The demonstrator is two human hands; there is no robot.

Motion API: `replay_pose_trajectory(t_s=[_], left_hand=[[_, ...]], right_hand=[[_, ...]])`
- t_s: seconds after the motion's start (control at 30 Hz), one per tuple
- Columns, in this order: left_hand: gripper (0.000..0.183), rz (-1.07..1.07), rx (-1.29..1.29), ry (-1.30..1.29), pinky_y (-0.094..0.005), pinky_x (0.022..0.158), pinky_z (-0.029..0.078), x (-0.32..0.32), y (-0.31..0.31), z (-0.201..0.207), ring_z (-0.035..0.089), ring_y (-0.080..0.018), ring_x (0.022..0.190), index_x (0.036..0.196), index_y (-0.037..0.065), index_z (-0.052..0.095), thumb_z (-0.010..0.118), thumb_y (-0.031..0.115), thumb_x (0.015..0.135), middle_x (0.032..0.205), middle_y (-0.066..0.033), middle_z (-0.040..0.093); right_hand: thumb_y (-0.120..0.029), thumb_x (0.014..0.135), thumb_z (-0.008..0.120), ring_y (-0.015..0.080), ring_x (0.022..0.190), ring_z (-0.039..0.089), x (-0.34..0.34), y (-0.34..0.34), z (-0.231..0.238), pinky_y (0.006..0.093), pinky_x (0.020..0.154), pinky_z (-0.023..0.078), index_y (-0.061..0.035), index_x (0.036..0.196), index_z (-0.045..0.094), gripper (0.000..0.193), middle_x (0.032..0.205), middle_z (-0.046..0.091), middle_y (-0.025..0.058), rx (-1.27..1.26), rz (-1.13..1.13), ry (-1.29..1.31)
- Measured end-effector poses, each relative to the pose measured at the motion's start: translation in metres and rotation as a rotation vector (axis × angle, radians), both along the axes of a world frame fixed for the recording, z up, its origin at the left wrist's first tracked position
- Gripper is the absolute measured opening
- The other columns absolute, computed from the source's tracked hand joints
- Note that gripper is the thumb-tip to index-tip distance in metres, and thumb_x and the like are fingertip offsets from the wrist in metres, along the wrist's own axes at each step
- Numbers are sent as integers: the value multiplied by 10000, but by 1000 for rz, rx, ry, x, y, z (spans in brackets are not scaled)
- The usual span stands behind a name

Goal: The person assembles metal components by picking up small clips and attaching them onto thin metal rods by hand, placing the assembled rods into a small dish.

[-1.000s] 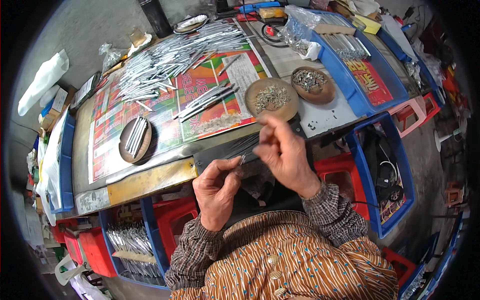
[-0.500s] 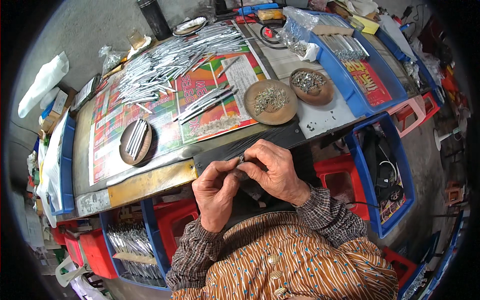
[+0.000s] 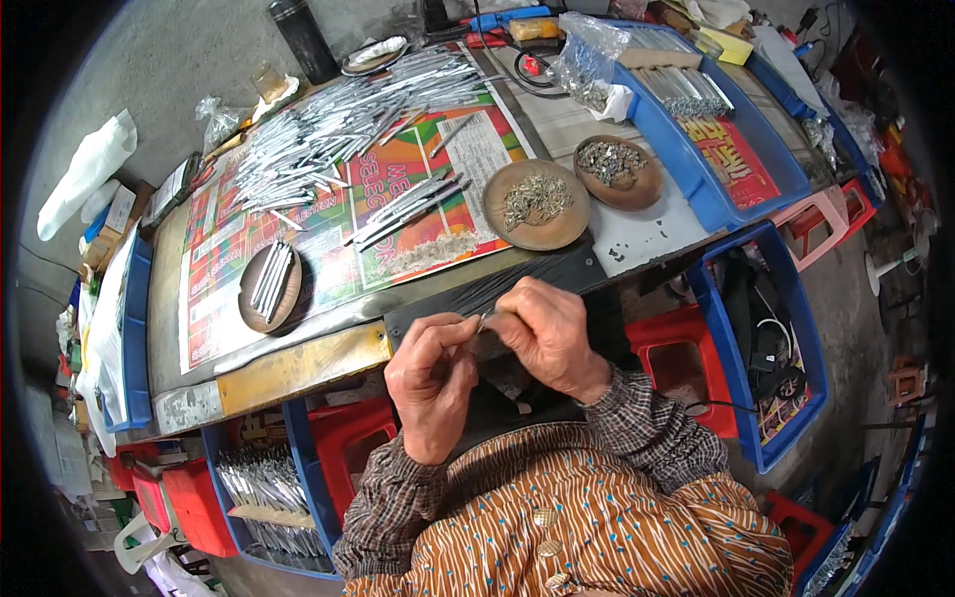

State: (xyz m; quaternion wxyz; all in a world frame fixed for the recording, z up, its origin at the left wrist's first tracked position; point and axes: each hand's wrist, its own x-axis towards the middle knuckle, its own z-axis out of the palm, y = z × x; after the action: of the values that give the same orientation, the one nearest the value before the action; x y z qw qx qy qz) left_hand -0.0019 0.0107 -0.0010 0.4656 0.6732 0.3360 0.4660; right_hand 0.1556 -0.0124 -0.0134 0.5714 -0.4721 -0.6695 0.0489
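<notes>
Just off the front edge of the table, my left hand (image 3: 433, 378) and my right hand (image 3: 549, 336) meet at the fingertips. Both are closed in a pinch around a tiny metal piece (image 3: 484, 320), too small to name and mostly covered by the fingers. Beyond my right hand stands a round wooden dish (image 3: 542, 240) of small brassy metal parts. A second wooden dish (image 3: 647, 189) beside it holds darker silvery parts. Farther left, a small wooden dish (image 3: 257, 316) carries several silver rods (image 3: 269, 279).
A large heap of silver rods (image 3: 318, 139) covers the back of the table, with a smaller bundle (image 3: 408, 212) nearer. A blue tray (image 3: 686, 169) sits at the right. Below the table are a blue crate (image 3: 741, 398), a red stool (image 3: 686, 358) and a rod-filled blue bin (image 3: 308, 478).
My thumbs and fingers have shifted around the tiny piece, and the right thumb is now tucked back more. Both hands stay in nearly the same place.
</notes>
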Motion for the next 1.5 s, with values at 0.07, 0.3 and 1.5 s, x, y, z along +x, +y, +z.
replay_pose_trajectory(t_s=[0.07, 0.3, 1.5], left_hand=[[131, 41, 191, 168, -215, 527, 419, -8, 4, 5, 518, -90, 608, 954, -17, 642, 606, -85, 847, 788, -37, 605], [322, 77, 516, 620, -395, 712, 475, -41, 20, 4, 591, -323, 775, 968, 38, 644, 614, -118, 687, 842, -131, 594], [180, -93, -33, 56, -204, 766, 464, 5, -2, -2, 562, -65, 859, 995, -55, 612, 566, -126, 836, 965, -46, 617]], right_hand=[[-85, 814, 701, 308, 616, 560, 9, 0, 4, 377, 546, 445, -17, 794, 559, 158, 684, 524, 110, -28, -63, 30], [-123, 862, 681, 170, 582, 521, 31, -1, -1, 297, 539, 416, 11, 802, 571, 183, 681, 537, 76, -177, -53, 235], [-35, 802, 674, 277, 575, 558, 0, -9, -1, 362, 509, 446, -10, 831, 548, 132, 697, 534, 108, 0, -51, -18]])
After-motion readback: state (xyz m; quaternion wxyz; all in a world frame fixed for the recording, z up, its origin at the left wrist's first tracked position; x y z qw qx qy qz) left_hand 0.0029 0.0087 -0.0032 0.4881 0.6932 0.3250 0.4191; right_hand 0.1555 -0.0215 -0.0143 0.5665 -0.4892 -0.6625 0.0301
